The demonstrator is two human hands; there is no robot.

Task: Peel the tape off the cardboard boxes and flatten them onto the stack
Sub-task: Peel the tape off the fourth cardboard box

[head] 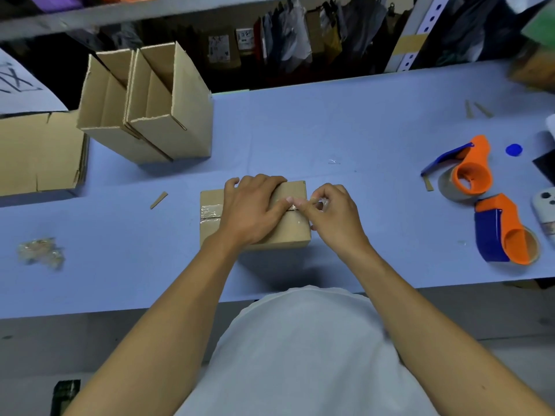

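Head view: your left hand [255, 210] presses flat on the small taped box [288, 232] near the table's [360, 130] front edge. Your right hand [333, 214] pinches the clear tape [210, 213] at the box's right end. The strip runs left-right along the seam, so I'd pull leftward. Opened boxes [144, 115] stand far left, the flattened stack [39, 154] beyond; tape dispensers [468, 172] sit well right, nothing blocking.

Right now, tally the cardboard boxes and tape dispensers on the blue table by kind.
Sealed box under the hands: 1
Open boxes standing at back left: 2
Orange-and-blue tape dispensers: 2
Total: 5
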